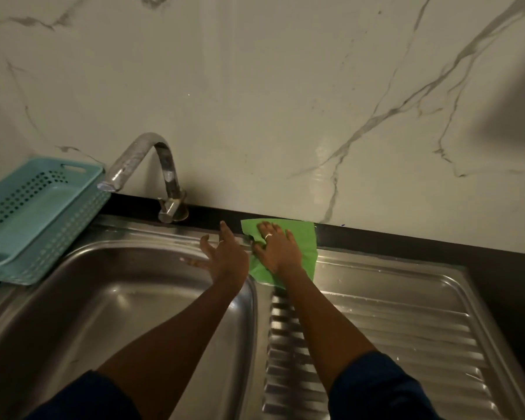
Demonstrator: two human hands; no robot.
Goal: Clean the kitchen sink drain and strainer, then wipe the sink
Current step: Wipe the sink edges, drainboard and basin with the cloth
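A green cloth [305, 237] lies flat on the back rim of the steel sink [109, 298], where the basin meets the ribbed drainboard [391, 313]. My right hand [278, 248] presses down on the cloth with its fingers bunching the fabric. My left hand [225, 253] hovers over the basin's back right corner, fingers spread, holding nothing. The drain and strainer are hidden from view, likely behind my left arm.
A chrome faucet [152, 174] curves left over the basin from the back rim. A teal perforated plastic basket [82, 213] rests on the sink's left edge. A marble wall rises behind; black countertop [437, 247] borders the drainboard.
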